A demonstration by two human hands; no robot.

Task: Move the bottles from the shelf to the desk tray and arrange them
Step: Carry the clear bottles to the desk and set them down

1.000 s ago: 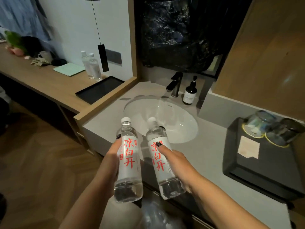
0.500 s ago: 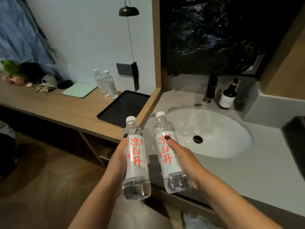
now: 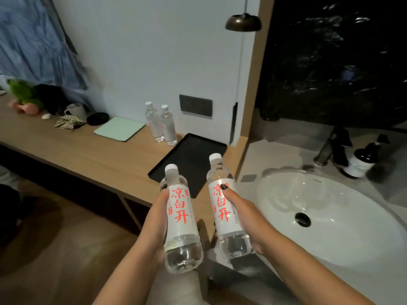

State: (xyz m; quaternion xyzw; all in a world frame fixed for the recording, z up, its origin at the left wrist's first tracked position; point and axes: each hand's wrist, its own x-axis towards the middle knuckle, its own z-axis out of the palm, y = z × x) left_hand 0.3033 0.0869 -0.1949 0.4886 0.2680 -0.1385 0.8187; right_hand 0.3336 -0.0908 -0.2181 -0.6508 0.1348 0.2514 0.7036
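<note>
A pale wall [image 3: 141,51] fills the back of the room, with a dark glossy panel [image 3: 334,62] to the right of it behind the basin. Below, a long wooden table [image 3: 83,150] runs away to the left of the fingers, and wood floor [image 3: 55,249] shows beneath it. Right of the fingers sits the white sink [image 3: 352,234] in a grey counter, black tap [image 3: 337,146] and dark pump bottle [image 3: 361,161] at its far edge. Straight beyond the fingers lies the black tray [image 3: 193,155] on the table, nothing in it. Just past its far left corner stand two clear bottles [image 3: 161,124], upright, touching. Further left: a pale green pad [image 3: 119,128], a white mug [image 3: 76,111], a green plant [image 3: 24,93]. Now the hands: the left hand [image 3: 157,219] grips the left bottle [image 3: 181,219], fingers wrapped round its label. The right hand [image 3: 244,214] grips the right bottle [image 3: 226,208], thumb laid up the label. Both bottles are in the air, caps tilted forward, near the tray's near edge.
</note>
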